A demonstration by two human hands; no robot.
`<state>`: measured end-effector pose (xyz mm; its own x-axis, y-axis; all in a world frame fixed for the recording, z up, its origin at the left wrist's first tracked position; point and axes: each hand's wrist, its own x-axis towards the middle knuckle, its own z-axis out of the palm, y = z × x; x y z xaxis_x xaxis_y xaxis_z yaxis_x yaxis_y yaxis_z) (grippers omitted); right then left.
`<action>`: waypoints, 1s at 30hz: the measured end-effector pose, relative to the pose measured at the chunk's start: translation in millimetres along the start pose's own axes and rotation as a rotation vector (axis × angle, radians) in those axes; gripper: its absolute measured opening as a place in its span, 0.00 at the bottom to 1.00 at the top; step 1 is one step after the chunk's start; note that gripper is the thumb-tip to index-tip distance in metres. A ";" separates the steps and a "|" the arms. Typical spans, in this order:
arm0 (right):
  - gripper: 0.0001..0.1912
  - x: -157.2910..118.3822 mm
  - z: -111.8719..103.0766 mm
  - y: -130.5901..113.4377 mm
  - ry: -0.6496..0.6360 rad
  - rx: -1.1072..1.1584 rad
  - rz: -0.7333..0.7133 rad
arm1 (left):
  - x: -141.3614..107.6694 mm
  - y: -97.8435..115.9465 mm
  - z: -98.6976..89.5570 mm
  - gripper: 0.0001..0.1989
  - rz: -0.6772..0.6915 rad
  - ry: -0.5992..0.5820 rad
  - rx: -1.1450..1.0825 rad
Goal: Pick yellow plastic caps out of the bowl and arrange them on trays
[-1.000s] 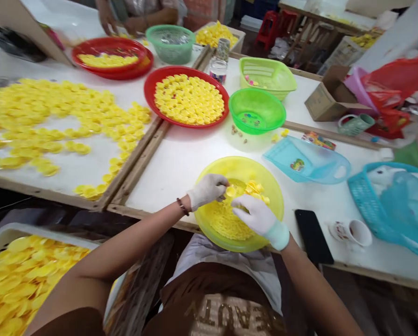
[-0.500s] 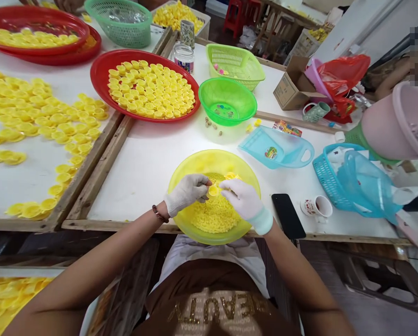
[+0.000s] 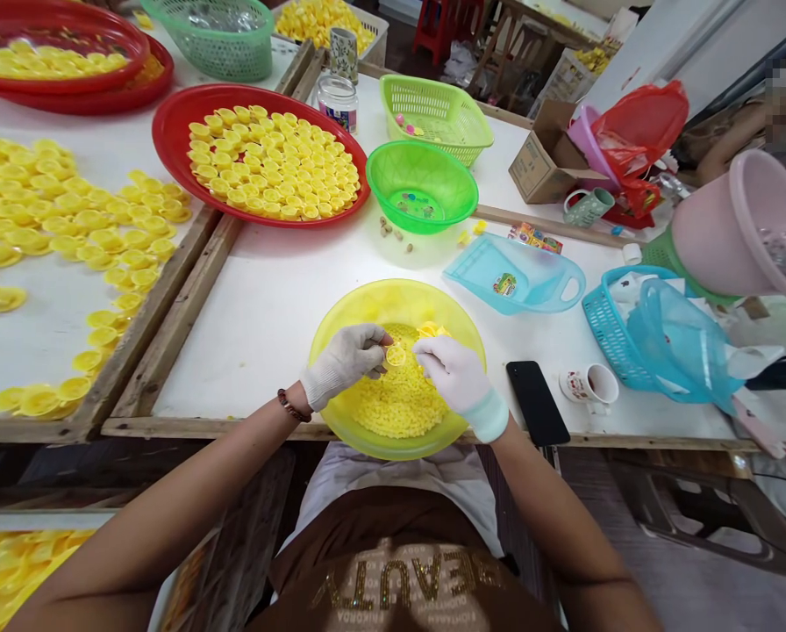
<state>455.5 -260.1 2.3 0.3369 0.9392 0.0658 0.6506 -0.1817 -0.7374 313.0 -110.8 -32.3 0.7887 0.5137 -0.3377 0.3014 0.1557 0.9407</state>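
Observation:
My left hand (image 3: 346,362), in a whitish glove with bare fingertips, pinches a small round yellow plastic cup (image 3: 396,355). Close to the cup's right side is my right hand (image 3: 457,376), in a white glove, its fingers pressed together; whatever they hold is too small to make out. Both hands are over a translucent yellow bowl (image 3: 340,303). Many small yellow pellet-like pieces (image 3: 399,412) fill its bottom. A few larger yellow pieces (image 3: 432,329) lie at its far side, partly behind my right hand.
A red tray (image 3: 169,145) of yellow cups stands behind on the left. Beyond the bowl are a green basin (image 3: 423,186) and a blue scoop (image 3: 515,274). To the right lie a phone (image 3: 538,402), a mug (image 3: 589,386) and a blue basket (image 3: 620,329). Wooden strips (image 3: 169,316) edge the table.
The view has shifted slightly, so most things sit a little further left. Both hands stay over the bowl; the cup in my left hand has tilted slightly.

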 end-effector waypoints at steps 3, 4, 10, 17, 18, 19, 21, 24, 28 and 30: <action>0.11 -2.5 4.1 1.2 -0.018 0.076 0.188 | 1.1 -3.2 1.0 0.11 0.053 0.013 0.015; 0.11 -1.9 7.3 0.5 -0.022 0.100 0.228 | 0.7 -3.8 1.6 0.10 0.089 0.021 0.042; 0.10 4.4 20.2 -1.5 -0.115 0.247 0.344 | -5.9 -3.7 6.2 0.12 0.399 0.167 0.407; 0.13 0.4 8.2 1.5 -0.112 0.177 0.323 | -3.0 -3.4 2.6 0.14 0.209 0.132 0.184; 0.12 2.2 9.7 -0.7 -0.083 0.137 0.313 | -2.5 -3.6 2.4 0.14 0.204 0.116 0.170; 0.11 4.6 12.0 -2.9 -0.065 0.126 0.316 | -2.3 -3.8 2.5 0.13 0.214 0.105 0.174; 0.11 9.7 17.2 -6.0 -0.087 0.196 0.356 | -2.6 -4.4 2.7 0.13 0.251 0.099 0.206; 0.11 12.1 19.6 -3.4 -0.185 0.412 0.424 | -3.5 -4.7 2.8 0.12 0.247 0.117 0.209; 0.18 5.2 10.5 4.9 -0.191 0.350 0.343 | -2.4 -2.9 3.2 0.12 0.151 0.121 0.094; 0.17 3.2 7.6 4.5 -0.114 0.172 0.256 | -1.5 -1.0 3.0 0.11 0.104 0.098 0.027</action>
<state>454.4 -255.7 -5.9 0.3897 0.8979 -0.2050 0.4268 -0.3733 -0.8237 313.1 -114.3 -32.8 0.7609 0.6058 -0.2323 0.2362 0.0749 0.9688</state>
